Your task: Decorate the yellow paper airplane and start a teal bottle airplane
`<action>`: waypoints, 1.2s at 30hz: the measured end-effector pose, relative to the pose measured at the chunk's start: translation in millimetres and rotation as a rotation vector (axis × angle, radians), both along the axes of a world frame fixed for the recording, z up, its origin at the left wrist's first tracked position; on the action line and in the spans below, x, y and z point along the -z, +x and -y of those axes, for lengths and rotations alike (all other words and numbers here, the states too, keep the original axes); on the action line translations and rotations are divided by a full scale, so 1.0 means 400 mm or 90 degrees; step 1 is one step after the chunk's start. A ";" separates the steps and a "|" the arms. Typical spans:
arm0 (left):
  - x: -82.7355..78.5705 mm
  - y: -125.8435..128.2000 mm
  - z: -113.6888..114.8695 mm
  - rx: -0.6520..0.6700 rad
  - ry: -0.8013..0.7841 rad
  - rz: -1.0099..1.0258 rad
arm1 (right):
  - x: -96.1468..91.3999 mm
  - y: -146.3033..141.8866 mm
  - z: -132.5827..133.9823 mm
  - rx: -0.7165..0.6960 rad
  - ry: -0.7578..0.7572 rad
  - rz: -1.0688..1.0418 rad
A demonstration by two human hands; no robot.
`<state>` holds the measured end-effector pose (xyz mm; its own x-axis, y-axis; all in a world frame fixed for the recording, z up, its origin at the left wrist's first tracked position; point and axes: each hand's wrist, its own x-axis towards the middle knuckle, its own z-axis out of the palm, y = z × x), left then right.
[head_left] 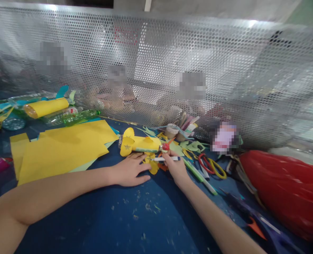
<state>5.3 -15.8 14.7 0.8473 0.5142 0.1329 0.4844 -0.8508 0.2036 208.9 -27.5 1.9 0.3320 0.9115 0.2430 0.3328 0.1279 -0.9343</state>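
Observation:
My right hand is closed around a white marker with a dark blue end, its tip pointing left over small yellow paper cutouts. With fingers spread, my left hand lies on the table, its fingertips at the edge of those cutouts. Just beyond both hands lies a plastic bottle wrapped in yellow paper, on its side. It has a red cap at the right and rounded yellow pieces at the left, one marked with a star. What my left fingertips press on is partly hidden.
Yellow paper sheets and bottles, one green, lie left. Right are green markers, red-handled scissors, a glue gun and a red bag. A perforated metal screen stands behind, people beyond it.

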 end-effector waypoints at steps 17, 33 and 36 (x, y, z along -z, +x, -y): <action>0.007 -0.002 -0.003 0.008 0.010 0.011 | -0.003 -0.001 -0.001 -0.009 -0.016 0.002; 0.006 0.000 -0.002 0.007 0.010 0.006 | 0.001 0.000 -0.001 0.004 -0.017 0.011; 0.009 0.000 -0.004 0.006 0.012 0.010 | 0.002 0.001 -0.002 0.008 -0.013 0.013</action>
